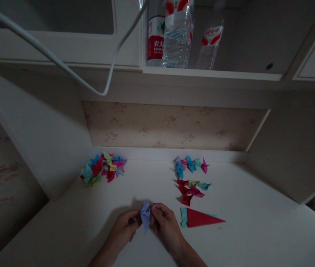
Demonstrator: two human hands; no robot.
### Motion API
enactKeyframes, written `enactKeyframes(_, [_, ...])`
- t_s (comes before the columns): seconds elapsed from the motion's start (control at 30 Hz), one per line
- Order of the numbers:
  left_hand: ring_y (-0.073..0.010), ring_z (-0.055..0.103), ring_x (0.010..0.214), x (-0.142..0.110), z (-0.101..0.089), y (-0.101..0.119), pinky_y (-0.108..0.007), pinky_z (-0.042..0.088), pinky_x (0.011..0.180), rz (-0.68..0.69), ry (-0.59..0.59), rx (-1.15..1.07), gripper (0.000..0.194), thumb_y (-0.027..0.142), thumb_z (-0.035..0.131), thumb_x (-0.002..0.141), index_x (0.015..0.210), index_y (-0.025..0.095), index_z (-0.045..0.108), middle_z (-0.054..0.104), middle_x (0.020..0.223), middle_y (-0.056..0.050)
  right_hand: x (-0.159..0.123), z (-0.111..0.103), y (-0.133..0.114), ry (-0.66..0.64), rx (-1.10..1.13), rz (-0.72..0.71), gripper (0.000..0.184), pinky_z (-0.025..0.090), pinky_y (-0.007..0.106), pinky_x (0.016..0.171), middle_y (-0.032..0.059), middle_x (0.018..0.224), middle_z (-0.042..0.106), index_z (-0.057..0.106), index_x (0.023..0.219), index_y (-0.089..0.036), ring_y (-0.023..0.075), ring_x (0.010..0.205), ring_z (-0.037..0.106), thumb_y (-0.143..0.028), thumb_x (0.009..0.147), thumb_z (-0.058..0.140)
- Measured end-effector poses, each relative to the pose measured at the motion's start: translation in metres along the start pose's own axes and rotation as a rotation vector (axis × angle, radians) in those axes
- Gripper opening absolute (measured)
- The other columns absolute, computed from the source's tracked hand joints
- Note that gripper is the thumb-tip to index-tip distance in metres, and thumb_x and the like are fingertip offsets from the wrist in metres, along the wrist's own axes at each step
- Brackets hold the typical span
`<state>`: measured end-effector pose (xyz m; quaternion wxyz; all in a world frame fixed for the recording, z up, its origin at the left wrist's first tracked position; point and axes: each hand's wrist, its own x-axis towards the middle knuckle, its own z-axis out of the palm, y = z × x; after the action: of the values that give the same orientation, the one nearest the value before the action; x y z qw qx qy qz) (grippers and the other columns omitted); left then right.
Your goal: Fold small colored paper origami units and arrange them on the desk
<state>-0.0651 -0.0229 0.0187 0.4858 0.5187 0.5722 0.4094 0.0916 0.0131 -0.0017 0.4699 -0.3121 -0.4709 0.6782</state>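
A lavender origami crane, folded from paper, is held over the white desk between both hands. My left hand pinches its left side with thumb and index finger. On the other side my right hand is closed on its right edge, thumb up front. Part of the paper is hidden behind the fingers. Right of my right hand lie a red folded paper triangle and a light-blue folded paper partly under it.
A pile of colourful paper cranes sits at the back left. Blue and pink cranes and red and green ones stand in rows at back right. Plastic bottles fill a shelf above; a white cable hangs in front.
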Motion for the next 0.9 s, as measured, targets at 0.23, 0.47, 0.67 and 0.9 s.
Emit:
enactKeyframes(0.23, [-0.0076, 0.033, 0.039, 0.001, 0.000, -0.006, -0.019, 0.025, 0.038, -0.016, 0.005, -0.029, 0.032, 0.042, 0.058, 0.074, 0.082, 0.012, 0.066, 0.042, 0.047, 0.007, -0.001, 0.002, -0.006, -0.001, 0.018, -0.004, 0.033, 0.023, 0.019, 0.039, -0.0043, 0.053, 0.053, 0.061, 0.075, -0.015, 0.0052, 0.040, 0.036, -0.048, 0.082, 0.063])
enactKeyframes(0.47, [-0.0066, 0.034, 0.038, 0.002, 0.000, -0.005, -0.019, 0.025, 0.037, 0.004, 0.006, -0.035, 0.028, 0.038, 0.057, 0.074, 0.081, 0.011, 0.065, 0.044, 0.048, 0.007, 0.000, 0.003, -0.003, 0.006, 0.007, -0.006, 0.034, 0.024, 0.019, 0.038, -0.0040, 0.053, 0.053, 0.061, 0.074, -0.015, 0.0051, 0.039, 0.037, -0.048, 0.082, 0.064])
enactKeyframes(0.67, [-0.0045, 0.037, 0.037, 0.001, 0.002, -0.003, -0.018, 0.027, 0.034, -0.026, 0.109, -0.130, 0.047, 0.048, 0.067, 0.064, 0.095, 0.012, 0.063, 0.056, 0.068, 0.002, 0.002, -0.013, -0.029, 0.086, 0.112, 0.011, 0.034, 0.028, 0.019, 0.039, -0.0019, 0.060, 0.057, 0.059, 0.068, -0.015, 0.0056, 0.039, 0.043, -0.047, 0.078, 0.067])
enactKeyframes(0.9, [-0.0033, 0.031, 0.033, 0.005, 0.004, -0.006, -0.018, 0.023, 0.033, -0.062, 0.154, -0.151, 0.052, 0.056, 0.069, 0.058, 0.088, 0.013, 0.063, 0.050, 0.057, 0.006, 0.023, -0.126, -0.118, 0.266, -0.248, -0.089, 0.030, 0.038, 0.022, 0.045, 0.0007, 0.066, 0.060, 0.064, 0.080, -0.016, 0.0105, 0.049, 0.050, -0.046, 0.077, 0.065])
